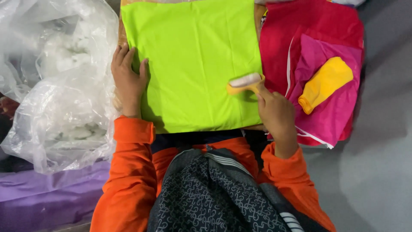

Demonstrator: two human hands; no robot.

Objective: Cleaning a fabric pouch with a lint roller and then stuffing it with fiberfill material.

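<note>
A bright lime-green cloth point(195, 60) lies flat in front of me, covering most of a small board. My left hand point(128, 79) rests flat on the cloth's left edge, fingers apart, pinning it down. My right hand point(277, 114) grips the handle of a yellow lint roller point(245, 82), whose pale roll presses on the cloth near its right edge.
A pile of red and pink fabrics point(315, 64) sits to the right, with a yellow rounded cover point(326, 83) on top. A large clear plastic bag of white stuffing point(56, 81) fills the left. Purple cloth point(47, 193) lies at lower left. Grey floor point(377, 163) on the right.
</note>
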